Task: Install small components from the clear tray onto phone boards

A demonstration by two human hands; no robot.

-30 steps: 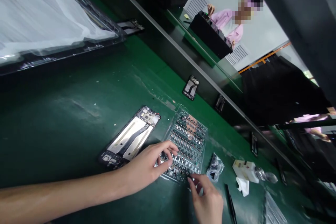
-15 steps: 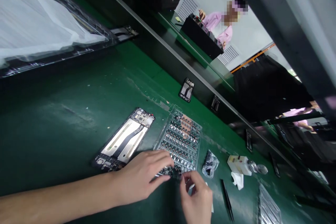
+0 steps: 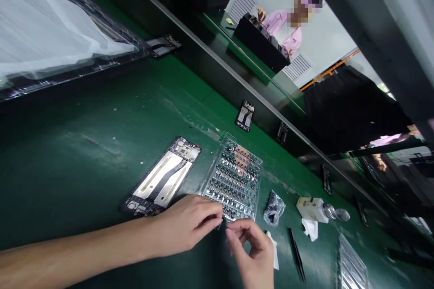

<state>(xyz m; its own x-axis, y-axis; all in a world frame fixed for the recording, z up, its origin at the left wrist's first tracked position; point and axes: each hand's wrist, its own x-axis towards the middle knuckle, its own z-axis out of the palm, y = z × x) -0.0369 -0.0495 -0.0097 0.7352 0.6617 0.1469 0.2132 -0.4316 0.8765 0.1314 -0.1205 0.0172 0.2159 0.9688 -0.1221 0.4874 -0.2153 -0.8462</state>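
My left hand (image 3: 190, 223) is closed in a pinch at the near edge of a clear plastic tray (image 3: 257, 198), which holds rows of small electronic parts. A tiny dark part (image 3: 222, 224) shows at its fingertips; its kind is too small to tell. Just to the right, my right hand (image 3: 254, 248) also pinches, thumb against forefinger, the tips close to the left hand's. Whatever lies between them cannot be made out. An opened phone (image 3: 166, 176), its circuit board and flex cable bare, lies left of the tray, beyond my left hand.
Right of the tray lie a small plastic bag (image 3: 274, 207), black tweezers (image 3: 296, 255), a white bottle (image 3: 310, 209) with a metal top, and another clear tray (image 3: 351, 262). More opened phones (image 3: 245, 115) lie along the bench's back ledge. Behind a partition sits a person in pink (image 3: 280, 27).
My hands have drawn closer together at the tray's near edge, the right one's fingertips moving left and slightly up. The view has shifted a little.
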